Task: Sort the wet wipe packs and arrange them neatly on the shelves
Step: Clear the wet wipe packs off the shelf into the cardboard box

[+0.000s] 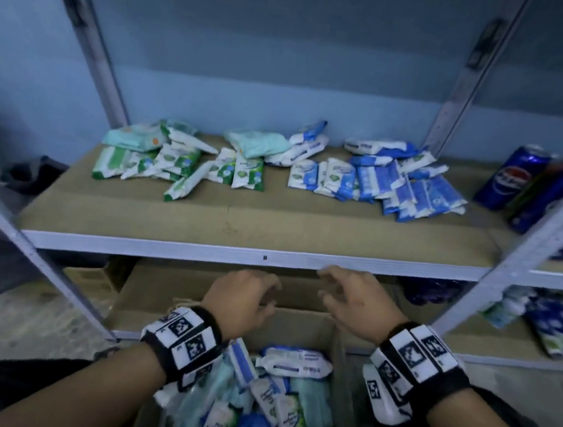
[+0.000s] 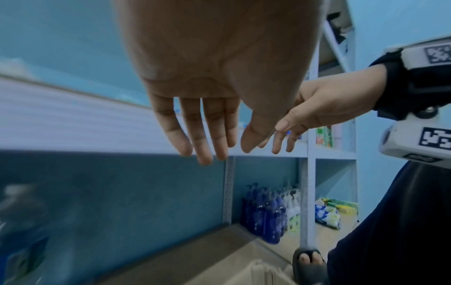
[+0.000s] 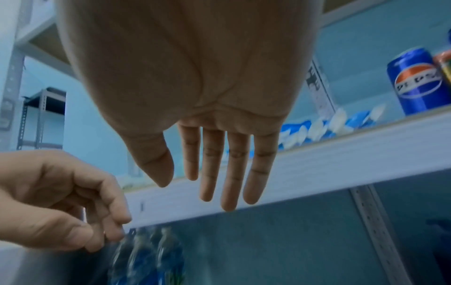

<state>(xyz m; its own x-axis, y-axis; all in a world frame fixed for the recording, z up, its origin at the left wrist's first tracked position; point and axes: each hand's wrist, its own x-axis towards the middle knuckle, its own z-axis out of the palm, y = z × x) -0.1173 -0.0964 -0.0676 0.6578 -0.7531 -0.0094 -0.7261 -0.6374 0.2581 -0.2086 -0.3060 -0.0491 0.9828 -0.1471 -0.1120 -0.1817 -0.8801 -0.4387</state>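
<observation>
1. A metal-framed shelf [image 1: 258, 226] lined with cardboard is the landmark; every place below is given relative to it.
2. On the shelf's left part lies a loose heap of green-and-white wet wipe packs [image 1: 178, 163], with two pale mint packs [image 1: 257, 143] toward the back. On its right part lies a heap of blue-and-white wet wipe packs [image 1: 396, 184]. The colours are mostly parted, but the packs overlap and tilt; none stands in a tidy row.
3. Below and in front of the shelf sits an open cardboard box [image 1: 337, 349], holding many mixed packs, among them a white pack [image 1: 295, 361] on top.
4. The left hand [image 1: 242, 299] hovers just under the shelf's front edge, above the box, its grip loosely curled and holding nothing.
5. The right hand [image 1: 356, 301] hovers beside it, fingers spread and relaxed, also holding nothing.
6. Pepsi cans [image 1: 514, 177] stand to the right of the shelf's upright.
7. Judged from this, sorting is partly done; much of the box remains, and the neat arranging has not begun.
</observation>
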